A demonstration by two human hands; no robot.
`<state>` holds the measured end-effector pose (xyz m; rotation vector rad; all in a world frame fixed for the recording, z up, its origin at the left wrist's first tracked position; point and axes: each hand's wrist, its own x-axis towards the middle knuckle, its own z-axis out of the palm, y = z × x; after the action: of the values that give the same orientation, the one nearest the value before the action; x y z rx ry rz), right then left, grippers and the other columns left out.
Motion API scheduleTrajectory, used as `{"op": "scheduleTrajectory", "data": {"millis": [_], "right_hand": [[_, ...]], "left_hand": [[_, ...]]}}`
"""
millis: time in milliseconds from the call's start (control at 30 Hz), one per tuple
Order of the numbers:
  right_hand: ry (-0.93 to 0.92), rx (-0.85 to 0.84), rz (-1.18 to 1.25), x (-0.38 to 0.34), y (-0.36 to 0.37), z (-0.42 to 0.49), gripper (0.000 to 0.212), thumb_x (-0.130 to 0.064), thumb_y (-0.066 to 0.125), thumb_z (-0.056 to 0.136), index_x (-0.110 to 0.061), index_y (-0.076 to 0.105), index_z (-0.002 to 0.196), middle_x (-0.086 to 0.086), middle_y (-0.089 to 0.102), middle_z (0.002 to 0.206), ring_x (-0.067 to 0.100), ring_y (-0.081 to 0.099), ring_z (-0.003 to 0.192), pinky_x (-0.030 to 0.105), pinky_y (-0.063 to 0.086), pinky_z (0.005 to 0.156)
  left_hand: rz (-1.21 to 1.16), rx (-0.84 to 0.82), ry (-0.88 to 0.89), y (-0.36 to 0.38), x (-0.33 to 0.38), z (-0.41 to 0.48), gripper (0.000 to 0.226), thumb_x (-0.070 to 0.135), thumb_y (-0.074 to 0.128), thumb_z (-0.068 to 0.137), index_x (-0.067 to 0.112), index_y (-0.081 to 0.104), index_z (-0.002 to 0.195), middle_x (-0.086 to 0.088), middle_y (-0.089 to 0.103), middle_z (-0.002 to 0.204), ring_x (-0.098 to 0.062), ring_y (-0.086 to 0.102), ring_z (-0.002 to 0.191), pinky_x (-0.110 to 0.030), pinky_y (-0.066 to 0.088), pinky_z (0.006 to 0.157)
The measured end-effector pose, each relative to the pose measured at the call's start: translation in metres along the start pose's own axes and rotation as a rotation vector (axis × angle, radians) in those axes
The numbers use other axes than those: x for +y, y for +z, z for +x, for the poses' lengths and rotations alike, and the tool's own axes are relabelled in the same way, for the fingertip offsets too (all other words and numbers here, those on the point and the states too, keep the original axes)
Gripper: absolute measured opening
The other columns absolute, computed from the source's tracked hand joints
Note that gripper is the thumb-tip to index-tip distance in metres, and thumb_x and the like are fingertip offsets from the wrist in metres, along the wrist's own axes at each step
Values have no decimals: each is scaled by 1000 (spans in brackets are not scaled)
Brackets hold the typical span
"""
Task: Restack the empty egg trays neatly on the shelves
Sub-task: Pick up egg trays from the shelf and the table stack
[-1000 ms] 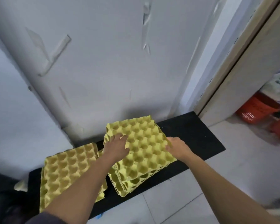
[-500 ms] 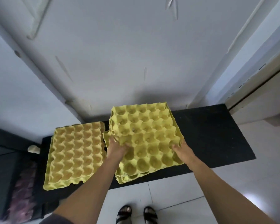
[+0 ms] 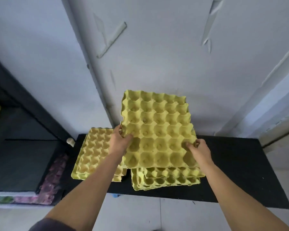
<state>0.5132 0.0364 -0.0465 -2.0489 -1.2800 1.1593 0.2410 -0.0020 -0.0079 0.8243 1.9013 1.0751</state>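
Tray [image 3: 157, 127] cups-up above stack [image 3: 165, 180], long axis toward wall [image 3: 157, 55]; we note left hand [image 3: 119, 144] and right hand [image 3: 199, 151] pinching its side edges; black shelf [image 3: 232, 164] stretches rightward

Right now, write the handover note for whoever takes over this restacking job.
Left hand: grips the left edge of the top tray.
Right hand: grips its right edge.
The tray is held raised above the right stack, which sits uneven on the black shelf.
Done: the left stack beside it looks fairly even.
Left: square up the right stack, set this tray down.
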Motion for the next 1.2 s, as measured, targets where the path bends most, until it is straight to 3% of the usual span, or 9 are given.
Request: {"op": "scheduleTrajectory", "data": {"millis": [100, 200, 267, 467, 600, 700, 800, 1067, 1200], "right_hand": [[-124, -37, -8, -31, 23, -30, 57, -27, 65, 90, -10, 41, 139, 9, 54, 133, 29, 51, 121, 41, 43, 99], [-236, -65, -5, -62, 51, -66, 49, -20, 64, 90, -7, 45, 134, 10, 56, 129, 30, 53, 119, 38, 42, 98], [-295, -90, -6, -80, 77, -97, 47, -16, 64, 91, -8, 46, 133, 12, 57, 127, 31, 53, 118, 38, 41, 96], [-397, -232, 62, -116, 161, -206, 41, -13, 61, 91, -12, 47, 130, 11, 57, 123, 29, 55, 110, 42, 47, 93], [-471, -440, 78, -141, 219, -273, 35, -18, 65, 88, -25, 50, 119, 9, 57, 122, 22, 55, 107, 34, 48, 86], [-544, -519, 97, -162, 255, -317, 35, -18, 63, 90, -30, 52, 121, -1, 58, 124, 16, 53, 113, 18, 43, 96], [-645, -536, 135, -188, 293, -351, 37, -18, 63, 88, -23, 57, 124, 0, 61, 123, 18, 56, 114, 42, 45, 102], [-812, -700, 158, -277, 413, -437, 43, -17, 59, 91, -22, 51, 133, 3, 55, 131, 20, 51, 122, 44, 43, 103], [-866, -757, 148, -320, 473, -471, 44, -15, 58, 91, -18, 50, 135, 5, 50, 136, 21, 46, 127, 43, 39, 107]], "left_hand": [[-14, 64, -20, -50, -6, -14, 57, 22, 64, 86, 18, 38, 137, 1, 52, 117, -21, 58, 83, -24, 44, 48], [-42, 126, -28, -108, -23, -31, 54, 25, 65, 85, 19, 41, 133, -1, 56, 118, -19, 60, 76, -28, 46, 44], [-70, 150, -11, -153, -35, -49, 51, 28, 65, 84, 18, 44, 129, 2, 58, 113, -19, 62, 86, -36, 55, 58], [-56, 301, 110, -289, -73, -118, 62, 43, 67, 73, 21, 45, 126, 0, 47, 116, -19, 51, 105, -39, 48, 89], [-22, 463, 113, -385, -107, -153, 37, 16, 62, 86, 10, 51, 121, -7, 40, 109, -17, 43, 98, -27, 36, 84], [-26, 533, 109, -443, -130, -167, 28, 18, 63, 81, 7, 58, 106, -17, 51, 102, -33, 53, 97, -41, 49, 82], [-71, 621, 95, -495, -152, -172, 50, 37, 62, 71, 15, 58, 115, -17, 56, 104, -32, 58, 97, -49, 52, 85], [-70, 842, 6, -632, -172, -182, 37, 20, 61, 83, 17, 53, 120, -12, 52, 112, -28, 55, 100, -50, 47, 93], [54, 924, -112, -687, -170, -179, 59, 22, 53, 89, 23, 31, 144, -10, 33, 136, -24, 43, 110, -43, 34, 105]]}}
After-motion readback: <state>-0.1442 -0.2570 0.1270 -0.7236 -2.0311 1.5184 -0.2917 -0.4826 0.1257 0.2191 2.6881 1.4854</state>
